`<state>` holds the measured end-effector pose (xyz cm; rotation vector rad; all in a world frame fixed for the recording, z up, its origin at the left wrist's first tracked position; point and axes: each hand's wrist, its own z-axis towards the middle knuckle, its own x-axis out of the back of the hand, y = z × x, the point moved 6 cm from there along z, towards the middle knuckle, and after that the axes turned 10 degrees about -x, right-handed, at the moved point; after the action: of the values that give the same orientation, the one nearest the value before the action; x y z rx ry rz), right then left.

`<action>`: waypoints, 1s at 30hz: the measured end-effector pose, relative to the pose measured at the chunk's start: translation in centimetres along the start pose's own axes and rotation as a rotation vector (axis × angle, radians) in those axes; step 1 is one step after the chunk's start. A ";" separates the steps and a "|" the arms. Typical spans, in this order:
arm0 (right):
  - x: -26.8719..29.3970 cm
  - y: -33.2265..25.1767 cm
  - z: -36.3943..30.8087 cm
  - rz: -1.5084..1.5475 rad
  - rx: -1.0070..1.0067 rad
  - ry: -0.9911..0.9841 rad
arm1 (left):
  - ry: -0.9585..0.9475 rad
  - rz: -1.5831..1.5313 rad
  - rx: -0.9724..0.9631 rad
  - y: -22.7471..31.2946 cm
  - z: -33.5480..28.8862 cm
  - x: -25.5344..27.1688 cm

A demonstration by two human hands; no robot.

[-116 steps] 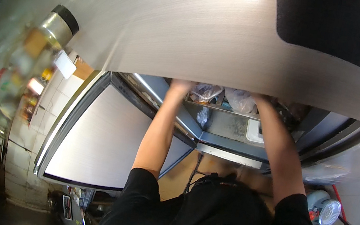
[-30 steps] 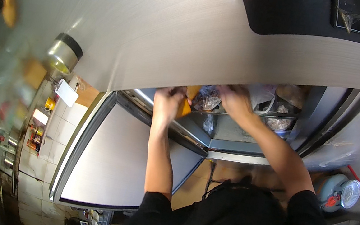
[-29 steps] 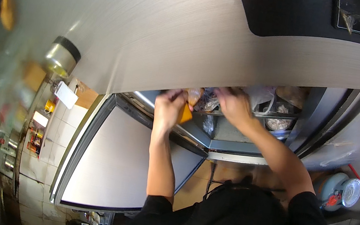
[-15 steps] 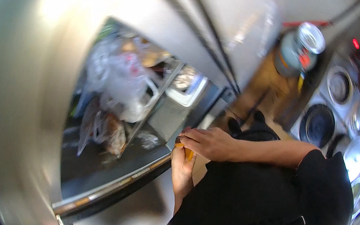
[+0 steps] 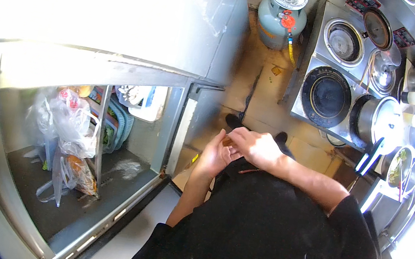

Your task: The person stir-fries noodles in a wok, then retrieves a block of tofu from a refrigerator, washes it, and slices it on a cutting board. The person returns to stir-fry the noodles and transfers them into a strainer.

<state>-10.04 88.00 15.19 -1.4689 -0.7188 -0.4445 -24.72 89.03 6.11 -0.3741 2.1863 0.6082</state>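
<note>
In front of my dark apron, my two hands meet at the middle of the view. Between them is a small orange-brown item (image 5: 227, 141), mostly covered by fingers, so its kind does not show. My left hand (image 5: 211, 156) is curled beneath and beside it. From above, my right hand (image 5: 255, 147) is closed over it with the fingertips pinched together. To the left, an open steel fridge compartment (image 5: 117, 213) holds white plastic bags (image 5: 69, 119) and a clear bag of orange-brown food (image 5: 82, 174).
Blue-green trays (image 5: 122, 123) and a white container (image 5: 150, 105) stand inside the fridge. Beyond my hands is a grey gas cylinder (image 5: 279, 23) with a hose. At right runs a steel cooking counter (image 5: 301, 99) with a black pan (image 5: 327, 97) and lidded pots (image 5: 387, 119).
My view has turned toward the stove, away from the fridge. Both hands stay together; the orange-yellow item between them now shows less.
</note>
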 end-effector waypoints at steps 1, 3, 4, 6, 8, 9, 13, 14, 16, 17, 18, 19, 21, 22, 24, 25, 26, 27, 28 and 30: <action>1.0 1.9 -0.7 0.065 -0.092 0.063 | 0.118 0.048 0.023 -1.7 0.7 0.5; 2.7 6.1 -2.2 0.179 -0.261 0.155 | 0.163 0.086 0.069 -3.9 2.0 0.9; 3.5 8.5 -3.0 0.202 -0.342 0.208 | 0.158 0.094 0.080 -4.8 2.9 1.3; 4.1 14.4 -4.8 0.352 -0.663 0.225 | 0.301 0.246 0.066 -6.7 5.2 3.8; 4.5 20.1 -6.4 0.360 -0.926 0.233 | 0.396 0.413 0.066 -7.8 8.1 7.0; 4.6 22.6 -7.0 0.373 -0.987 0.266 | 0.453 0.415 0.096 -8.4 10.1 8.9; 3.5 33.1 -8.8 0.584 -1.226 0.385 | 0.481 0.614 0.093 -10.5 22.2 18.2; 2.9 35.8 -9.4 0.613 -1.322 0.417 | 0.448 0.698 0.094 -11.1 26.1 21.0; 2.1 40.5 -9.7 0.783 -1.272 0.555 | 0.433 0.653 0.011 -12.4 35.8 26.5; 1.6 42.6 -10.1 0.813 -1.317 0.577 | 0.477 0.563 -0.025 -13.3 40.2 29.4; 1.4 44.3 -10.3 0.802 -1.297 0.596 | 0.390 0.732 0.011 -13.5 46.1 31.8; 0.9 45.9 -11.4 0.901 -1.398 0.692 | 0.413 0.974 0.075 -14.0 51.4 34.2; 1.1 47.5 -12.4 0.753 -1.418 0.705 | 0.336 1.451 0.008 -14.4 61.4 36.4; 1.8 47.5 -11.7 0.573 -1.252 0.626 | 0.205 1.682 -0.023 -14.9 65.9 36.7; 2.5 47.1 -12.2 0.316 -1.245 0.615 | 0.076 1.874 -0.131 -15.5 73.1 37.7; 2.6 46.7 -12.2 0.269 -1.242 0.592 | -0.004 1.885 -0.216 -16.0 76.1 38.1; 3.0 46.2 -12.5 0.127 -1.283 0.601 | -0.076 1.890 -0.291 -16.5 78.9 38.6; 3.2 45.5 -12.5 0.072 -1.281 0.608 | -0.119 1.951 -0.356 -17.0 81.5 39.3; 3.3 44.8 -12.6 0.046 -1.325 0.609 | -0.146 2.000 -0.350 -17.7 83.5 40.2; 3.2 43.5 -12.1 0.098 -1.351 0.608 | -0.181 2.123 -0.251 -19.0 87.1 43.1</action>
<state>23.55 79.97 -14.05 -2.3837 0.2788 -1.3832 12.62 117.54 -81.07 2.0273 1.5019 1.7549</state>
